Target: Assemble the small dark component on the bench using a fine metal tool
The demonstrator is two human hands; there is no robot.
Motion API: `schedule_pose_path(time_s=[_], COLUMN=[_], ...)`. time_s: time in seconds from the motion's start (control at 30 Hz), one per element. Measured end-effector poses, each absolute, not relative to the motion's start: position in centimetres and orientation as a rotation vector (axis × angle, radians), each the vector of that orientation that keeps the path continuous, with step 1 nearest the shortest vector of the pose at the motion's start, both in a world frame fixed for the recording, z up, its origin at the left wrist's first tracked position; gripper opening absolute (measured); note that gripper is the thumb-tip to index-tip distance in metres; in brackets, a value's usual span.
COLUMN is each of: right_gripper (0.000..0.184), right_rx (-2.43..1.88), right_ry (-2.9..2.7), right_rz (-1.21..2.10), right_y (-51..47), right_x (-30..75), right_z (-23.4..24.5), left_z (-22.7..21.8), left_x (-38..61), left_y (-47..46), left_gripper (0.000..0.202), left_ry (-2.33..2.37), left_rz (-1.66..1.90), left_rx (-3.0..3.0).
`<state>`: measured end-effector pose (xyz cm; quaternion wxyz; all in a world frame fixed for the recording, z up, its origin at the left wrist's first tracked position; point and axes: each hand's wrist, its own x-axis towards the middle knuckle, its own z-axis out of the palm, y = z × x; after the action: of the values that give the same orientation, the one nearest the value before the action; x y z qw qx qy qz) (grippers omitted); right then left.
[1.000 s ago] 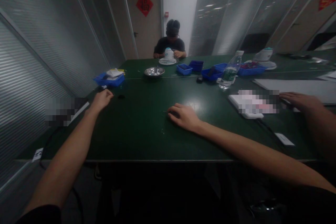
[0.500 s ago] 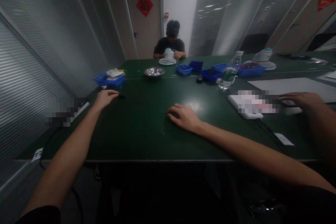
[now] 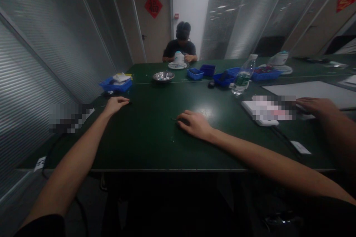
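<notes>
My left hand is at the left of the green table, its fingertips pinched together. At their tips shows a small dark piece, too blurred to name. My right hand rests on the table near the middle, thumb and fingers curled to a pinch. From its fingertips a short, thin pale sliver sticks out to the left; its kind is unclear. Tiny bits lie on the table below that hand.
Behind my left hand stands a blue tray; farther back is a metal bowl holding small parts. A water bottle and more blue trays stand right. Another person's hand is by a white device. A co-worker sits opposite.
My left hand has shifted slightly right, and its fingertips now meet the small dark piece that lay just beside them. My right hand has hardly moved.
</notes>
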<state>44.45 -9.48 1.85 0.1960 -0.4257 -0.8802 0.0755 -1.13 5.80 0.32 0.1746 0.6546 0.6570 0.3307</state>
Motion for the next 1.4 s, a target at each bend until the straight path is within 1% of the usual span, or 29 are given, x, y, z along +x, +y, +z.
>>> schedule_pose_path(time_s=[0.2, 0.33, 0.43, 0.67, 0.93, 1.03, 1.13, 1.27, 1.4], right_gripper=[0.030, 0.029, 0.030, 0.030, 0.031, 0.031, 0.031, 0.032, 0.030], right_rx=[-1.176, -1.192, -1.195, -1.197, -1.198, -1.194, -1.205, -1.187, -1.177], right_ry=[-2.457, -2.463, -2.465, -2.463, -2.471, -2.469, -2.472, -2.472, -2.463], right_rz=[0.193, 0.200, 0.214, 0.211, 0.221, 0.216, 0.227, 0.226, 0.208], right_y=[-9.4, -9.6, -9.7, -9.5, -9.5, -9.6, -9.7, -9.7, -9.5], right_x=[44.4, 44.4, 44.4, 44.4, 44.5, 44.4, 44.3, 44.4, 44.5], right_z=[1.6, 1.9, 2.1, 1.9, 1.9, 2.0, 2.1, 2.1, 1.8], left_z=[-0.2, -0.6, -0.8, -1.3, -1.0, -0.8, -0.5, 0.0, 0.6], left_x=[-1.5, -1.3, -1.1, -1.5, -1.2, -1.6, -2.4, -2.1, 1.2], left_y=[7.2, 7.9, 8.1, 8.7, 8.8, 8.1, 7.0, 5.6, 4.1], left_gripper=[0.038, 0.033, 0.033, 0.032, 0.021, 0.027, 0.032, 0.027, 0.027], left_ry=[1.818, 1.793, 1.800, 1.830, 1.829, 1.827, 1.783, 1.649, 1.423], left_rz=[1.038, 1.118, 1.147, 1.090, 1.127, 1.019, 0.925, 0.916, 0.826], left_rx=[1.533, 1.472, 1.504, 1.556, 1.509, 1.620, 1.864, 2.188, 2.408])
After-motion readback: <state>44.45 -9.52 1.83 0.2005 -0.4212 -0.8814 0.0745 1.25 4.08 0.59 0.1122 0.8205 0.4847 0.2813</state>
